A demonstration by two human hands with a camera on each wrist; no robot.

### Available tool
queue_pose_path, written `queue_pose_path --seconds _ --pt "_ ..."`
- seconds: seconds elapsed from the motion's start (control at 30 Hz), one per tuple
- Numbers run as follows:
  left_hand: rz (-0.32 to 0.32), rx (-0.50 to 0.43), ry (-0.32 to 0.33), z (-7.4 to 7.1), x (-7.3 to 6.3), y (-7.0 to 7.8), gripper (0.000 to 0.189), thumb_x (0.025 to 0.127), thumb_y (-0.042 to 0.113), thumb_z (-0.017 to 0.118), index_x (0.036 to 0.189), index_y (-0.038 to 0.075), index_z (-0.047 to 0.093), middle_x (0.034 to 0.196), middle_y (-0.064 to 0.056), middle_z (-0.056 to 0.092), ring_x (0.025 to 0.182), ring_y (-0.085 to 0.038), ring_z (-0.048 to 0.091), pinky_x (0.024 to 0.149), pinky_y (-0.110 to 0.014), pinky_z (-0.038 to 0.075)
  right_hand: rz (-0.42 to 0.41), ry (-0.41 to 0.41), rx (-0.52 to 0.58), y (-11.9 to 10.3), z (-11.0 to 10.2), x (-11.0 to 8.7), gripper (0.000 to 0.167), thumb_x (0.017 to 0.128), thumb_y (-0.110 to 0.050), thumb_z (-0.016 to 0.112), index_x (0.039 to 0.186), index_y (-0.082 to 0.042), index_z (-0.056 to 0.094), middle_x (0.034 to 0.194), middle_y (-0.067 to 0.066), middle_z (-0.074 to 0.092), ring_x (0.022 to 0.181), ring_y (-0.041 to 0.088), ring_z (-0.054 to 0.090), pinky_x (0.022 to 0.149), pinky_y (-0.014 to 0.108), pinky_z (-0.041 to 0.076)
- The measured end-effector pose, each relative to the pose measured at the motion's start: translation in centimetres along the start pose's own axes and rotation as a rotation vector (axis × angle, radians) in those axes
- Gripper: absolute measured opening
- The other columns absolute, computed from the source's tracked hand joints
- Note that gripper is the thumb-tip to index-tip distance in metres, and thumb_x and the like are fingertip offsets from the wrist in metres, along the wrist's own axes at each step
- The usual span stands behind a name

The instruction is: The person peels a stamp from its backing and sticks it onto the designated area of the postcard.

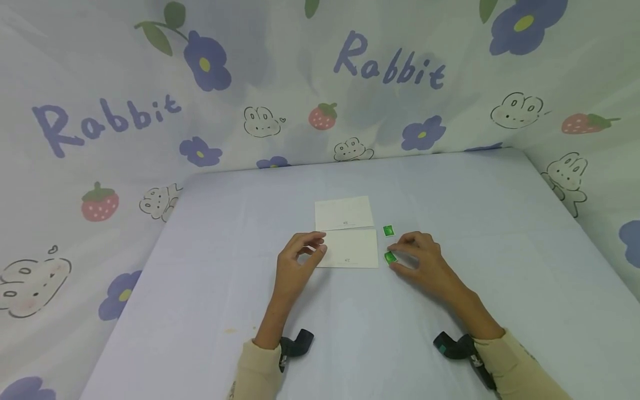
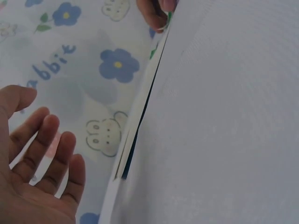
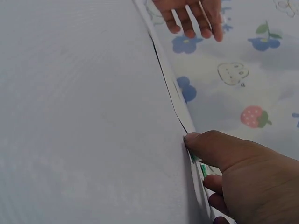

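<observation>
White, smooth cloth covers the table (image 1: 200, 289), and on it lie two flat, rectangular cards of cream colour, the far card (image 1: 344, 211) and the near card (image 1: 355, 249), their long edges side by side. Each has a small printed mark near its lower edge, too small to read. To the right of the cards are two little green squares with pale borders: the far square (image 1: 389, 230) lies on the cloth, and the near square (image 1: 390, 257) sits tilted at the fingertips of the right hand (image 1: 425, 262). Behind is a soft curtain (image 1: 295, 61) with flowers, strawberries and rabbits.

The left hand (image 1: 296, 260) covers the left side of the near card. In both wrist views the cards appear nearly edge-on, so their faces are hard to make out. The beige sleeves (image 1: 257, 369) are cut off by the lower border.

The right thumb and forefinger pinch the near square, which they partly hide. The left fingers are relaxed, spread slightly apart, and hold nothing.
</observation>
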State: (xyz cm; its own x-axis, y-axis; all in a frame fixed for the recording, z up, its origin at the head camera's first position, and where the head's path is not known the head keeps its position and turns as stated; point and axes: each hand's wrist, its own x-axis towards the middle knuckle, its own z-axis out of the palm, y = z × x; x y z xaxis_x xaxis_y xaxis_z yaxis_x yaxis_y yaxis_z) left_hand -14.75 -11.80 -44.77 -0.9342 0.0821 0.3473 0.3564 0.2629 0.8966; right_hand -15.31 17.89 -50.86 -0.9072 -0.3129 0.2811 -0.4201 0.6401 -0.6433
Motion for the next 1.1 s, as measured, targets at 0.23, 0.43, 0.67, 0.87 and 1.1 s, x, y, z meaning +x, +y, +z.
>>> queue_pose_path --seconds 0.23,0.43,0.67,0.87,1.1 --pt "-0.009 -0.002 -0.006 0.1 0.0 0.2 0.023 0.092 0.001 0.07 0.115 -0.002 0.07 0.106 -0.02 0.065 0.097 -0.024 0.061 0.086 -0.058 0.049 -0.067 0.037 -0.003 0.3 0.2 0.0 0.034 0.078 -0.008 0.086 0.109 -0.009 0.075 0.118 0.008 0.054 0.117 0.031 0.044 0.09 0.048 0.028" --pt "-0.009 0.0 -0.008 0.2 -0.1 0.1 0.023 0.092 0.001 0.07 0.114 -0.004 0.07 0.106 -0.019 0.065 0.097 -0.025 0.061 0.085 -0.056 0.05 -0.087 0.027 -0.024 0.3 0.1 0.0 0.039 0.079 -0.011 0.085 0.116 -0.006 0.072 0.121 0.01 0.053 0.118 0.033 0.042 0.089 0.05 0.028" --pt "0.006 0.014 -0.006 0.1 -0.1 0.1 0.021 0.092 0.001 0.07 0.113 -0.003 0.07 0.105 -0.02 0.065 0.097 -0.03 0.061 0.084 -0.055 0.05 -0.145 0.034 -0.028 0.6 0.1 0.2 0.034 0.079 -0.006 0.082 0.112 -0.006 0.073 0.121 0.011 0.053 0.119 0.035 0.042 0.089 0.052 0.028" --pt "0.004 0.011 -0.005 0.1 -0.1 0.2 0.02 0.093 0.001 0.069 0.113 -0.002 0.071 0.104 -0.018 0.066 0.098 -0.028 0.061 0.084 -0.057 0.05 -0.163 0.053 -0.045 1.0 0.3 0.4 0.03 0.08 -0.007 0.083 0.108 -0.007 0.074 0.119 0.009 0.056 0.117 0.032 0.045 0.093 0.052 0.031" --pt "0.007 0.01 -0.011 0.2 -0.1 0.2 0.02 0.092 0.001 0.07 0.112 -0.003 0.071 0.104 -0.016 0.066 0.097 -0.024 0.061 0.084 -0.056 0.05 -0.102 0.088 0.012 1.0 0.3 0.5 0.015 0.081 -0.002 0.082 0.092 -0.009 0.075 0.114 0.006 0.059 0.115 0.03 0.048 0.096 0.049 0.037"
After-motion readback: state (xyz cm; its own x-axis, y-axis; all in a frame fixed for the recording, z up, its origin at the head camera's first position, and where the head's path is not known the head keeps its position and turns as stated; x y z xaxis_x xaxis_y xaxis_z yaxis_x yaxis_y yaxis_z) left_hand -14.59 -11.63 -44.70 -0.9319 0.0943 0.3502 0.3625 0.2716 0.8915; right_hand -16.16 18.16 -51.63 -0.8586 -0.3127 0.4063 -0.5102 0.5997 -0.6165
